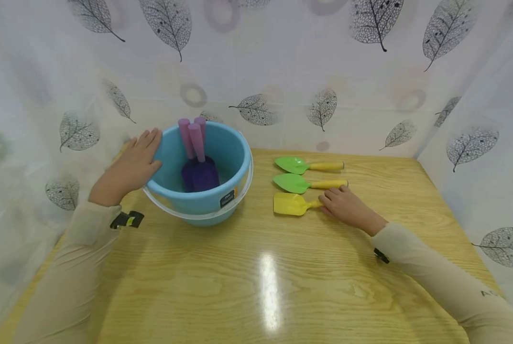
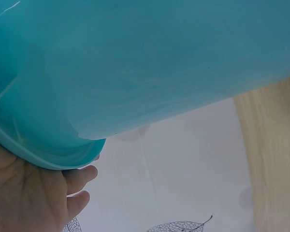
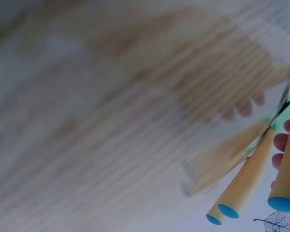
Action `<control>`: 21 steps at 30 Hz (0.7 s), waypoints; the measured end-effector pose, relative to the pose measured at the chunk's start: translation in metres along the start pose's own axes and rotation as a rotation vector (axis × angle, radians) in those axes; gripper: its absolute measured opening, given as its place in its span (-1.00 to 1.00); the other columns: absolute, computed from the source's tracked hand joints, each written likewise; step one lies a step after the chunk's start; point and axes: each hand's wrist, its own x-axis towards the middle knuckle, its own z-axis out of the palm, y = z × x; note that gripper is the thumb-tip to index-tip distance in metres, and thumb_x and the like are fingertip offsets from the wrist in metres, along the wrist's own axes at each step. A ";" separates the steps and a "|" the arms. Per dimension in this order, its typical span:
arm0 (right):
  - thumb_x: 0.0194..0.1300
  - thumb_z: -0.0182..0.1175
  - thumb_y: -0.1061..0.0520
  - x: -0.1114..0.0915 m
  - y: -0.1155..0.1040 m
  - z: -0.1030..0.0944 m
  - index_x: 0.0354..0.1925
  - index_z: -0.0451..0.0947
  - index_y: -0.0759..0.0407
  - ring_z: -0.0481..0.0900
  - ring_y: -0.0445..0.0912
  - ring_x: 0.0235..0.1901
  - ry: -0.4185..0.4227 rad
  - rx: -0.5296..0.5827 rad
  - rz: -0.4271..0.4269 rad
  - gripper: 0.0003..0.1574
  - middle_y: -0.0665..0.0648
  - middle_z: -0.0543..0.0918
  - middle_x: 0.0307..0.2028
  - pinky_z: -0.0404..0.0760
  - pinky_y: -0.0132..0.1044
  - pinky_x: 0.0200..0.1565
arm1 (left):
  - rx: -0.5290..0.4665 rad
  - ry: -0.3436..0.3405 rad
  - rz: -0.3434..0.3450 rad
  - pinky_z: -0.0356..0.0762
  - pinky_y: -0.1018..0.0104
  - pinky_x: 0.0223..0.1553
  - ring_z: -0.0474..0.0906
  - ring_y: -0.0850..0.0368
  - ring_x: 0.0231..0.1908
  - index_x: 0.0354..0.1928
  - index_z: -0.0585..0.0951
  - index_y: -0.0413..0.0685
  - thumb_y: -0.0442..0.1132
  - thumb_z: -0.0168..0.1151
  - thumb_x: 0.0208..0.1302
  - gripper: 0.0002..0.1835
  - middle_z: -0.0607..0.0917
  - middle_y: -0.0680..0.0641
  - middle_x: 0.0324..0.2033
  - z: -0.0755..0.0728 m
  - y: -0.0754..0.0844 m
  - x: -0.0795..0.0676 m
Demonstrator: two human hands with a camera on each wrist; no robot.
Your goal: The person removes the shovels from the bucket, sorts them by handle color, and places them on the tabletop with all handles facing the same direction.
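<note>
A light blue bucket [image 1: 228,153] with a white handle [image 1: 187,215] stands left of centre. My left hand [image 1: 129,167] rests against its left rim with the fingers stretched out; in the left wrist view the palm [image 2: 29,198] touches the rim from outside. Several purple shovels [image 1: 200,177] stand inside, pink-purple handles up. On the right, my right hand [image 1: 348,208] holds a small yellow shovel [image 1: 289,204] by its handle [image 3: 287,164], its square blade pointing left. Just behind it lie two green trowels [image 1: 291,183] with yellow handles, side by side.
The wood-grain table [image 1: 196,286] carries everything and shows a bright light reflection near its front. A white curtain [image 1: 282,62] printed with dark leaves hangs behind the table and along both sides.
</note>
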 end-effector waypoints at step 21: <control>0.16 0.28 -0.02 -0.004 0.001 0.002 -0.36 0.41 0.14 0.44 -0.02 -0.52 -0.061 0.033 0.019 -0.69 0.11 0.52 -0.48 0.30 -0.18 -0.43 | 0.014 0.006 -0.004 -0.39 -0.27 0.38 -0.37 -0.35 0.43 0.41 -0.28 -0.42 -0.20 -0.26 0.43 -0.29 -0.23 -0.42 0.43 0.000 0.000 0.000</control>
